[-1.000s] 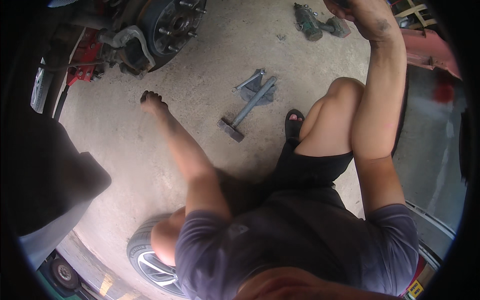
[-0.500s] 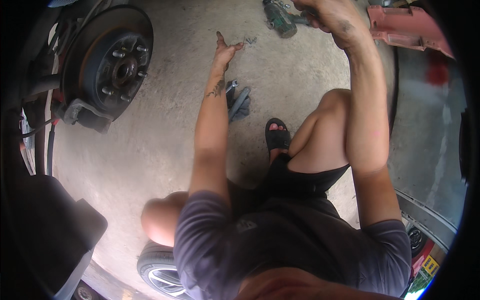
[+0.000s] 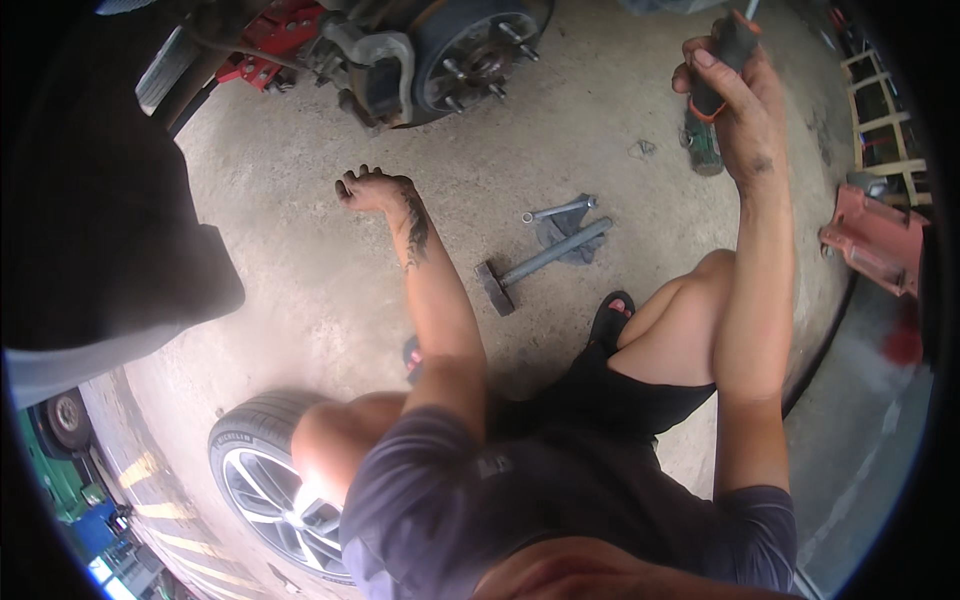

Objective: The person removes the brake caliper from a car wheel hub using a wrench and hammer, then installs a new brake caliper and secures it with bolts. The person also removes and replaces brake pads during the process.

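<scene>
My right hand [image 3: 757, 130], raised at the upper right, is wrapped round the black and orange handle of a screwdriver [image 3: 738, 48]. Its metal shaft points up and runs out at the frame's top edge. Below that hand lies a green power tool [image 3: 704, 148], partly covered by it. My left hand [image 3: 370, 190] hangs over the floor with loosely bent fingers apart, and nothing shows in it. Just beyond it is a bare wheel hub with studs [image 3: 485, 65] and its brake disc [image 3: 428, 75]; a gap separates hand and hub.
A hammer [image 3: 550, 252] and a wrench [image 3: 560, 210] lie on a grey cloth [image 3: 573, 250]. Small metal pieces [image 3: 642, 149] are on the floor. A wheel with tyre [image 3: 240, 445] lies by my left knee. Dark bodywork [image 3: 110, 190] fills the left; a faded red jack [image 3: 880, 240] stands right.
The view has swung left, bringing the hammer and the wheel more into sight. My right hand now shows a screwdriver in it. My left hand has turned and moved left, its fingers bending.
</scene>
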A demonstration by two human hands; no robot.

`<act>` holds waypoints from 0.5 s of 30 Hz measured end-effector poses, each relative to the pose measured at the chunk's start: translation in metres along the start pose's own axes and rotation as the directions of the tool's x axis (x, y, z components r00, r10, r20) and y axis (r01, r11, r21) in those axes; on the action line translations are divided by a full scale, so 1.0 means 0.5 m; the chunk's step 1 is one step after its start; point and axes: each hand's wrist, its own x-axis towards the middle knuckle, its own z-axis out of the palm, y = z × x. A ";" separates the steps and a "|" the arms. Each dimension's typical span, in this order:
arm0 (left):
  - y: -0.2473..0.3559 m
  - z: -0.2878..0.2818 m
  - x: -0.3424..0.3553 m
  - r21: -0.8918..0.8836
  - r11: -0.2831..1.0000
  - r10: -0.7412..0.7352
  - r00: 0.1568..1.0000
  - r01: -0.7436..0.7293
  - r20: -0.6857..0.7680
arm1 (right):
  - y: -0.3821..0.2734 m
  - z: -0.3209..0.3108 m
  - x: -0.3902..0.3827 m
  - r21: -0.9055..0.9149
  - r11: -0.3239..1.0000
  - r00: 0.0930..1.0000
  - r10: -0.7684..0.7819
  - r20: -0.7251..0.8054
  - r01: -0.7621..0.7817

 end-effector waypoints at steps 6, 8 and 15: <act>0.204 0.051 -0.075 -0.180 0.731 0.595 0.485 -0.659 0.641 | -0.016 0.166 -0.029 -0.284 0.926 0.932 0.309 0.191 -0.249; 0.204 0.068 -0.101 -0.175 0.421 0.749 0.232 -0.890 0.621 | -0.029 0.225 -0.048 -0.387 0.883 0.897 0.374 0.235 -0.266; 0.127 0.067 -0.230 0.063 0.382 0.774 0.357 -0.922 0.523 | -0.037 0.243 -0.071 -0.489 0.813 0.907 -0.108 0.407 0.317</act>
